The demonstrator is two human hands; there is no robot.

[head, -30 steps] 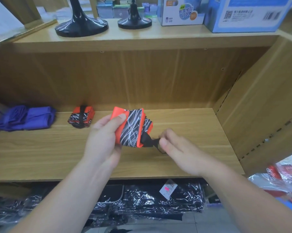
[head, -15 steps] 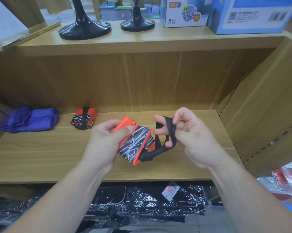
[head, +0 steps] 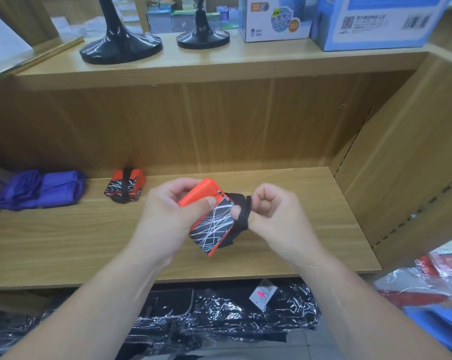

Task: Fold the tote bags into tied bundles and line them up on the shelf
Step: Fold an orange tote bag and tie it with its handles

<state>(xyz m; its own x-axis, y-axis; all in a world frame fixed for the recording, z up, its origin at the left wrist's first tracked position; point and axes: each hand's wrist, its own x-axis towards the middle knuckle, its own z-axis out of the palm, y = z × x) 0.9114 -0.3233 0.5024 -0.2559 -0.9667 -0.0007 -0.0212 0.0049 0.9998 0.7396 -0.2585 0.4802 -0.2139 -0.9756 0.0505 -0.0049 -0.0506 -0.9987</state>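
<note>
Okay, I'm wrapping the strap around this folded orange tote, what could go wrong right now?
The folded tote is only pinched in the left hand, so its layers may spring open. The black strap hooked on the right hand could slip off before it circles the bundle.

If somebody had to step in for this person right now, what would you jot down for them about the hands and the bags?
Left hand: grips the folded orange tote bag above the shelf.
Right hand: pinches the bag's black strap, which is looped over its fingers beside the bag.
Done: one tied orange bundle lies at the back left of the shelf. A purple bag lies to its left; I cannot tell whether it is tied.
Left: wrap and tie the strap round the held bag, then probably set it in line beside the bundle.
</note>
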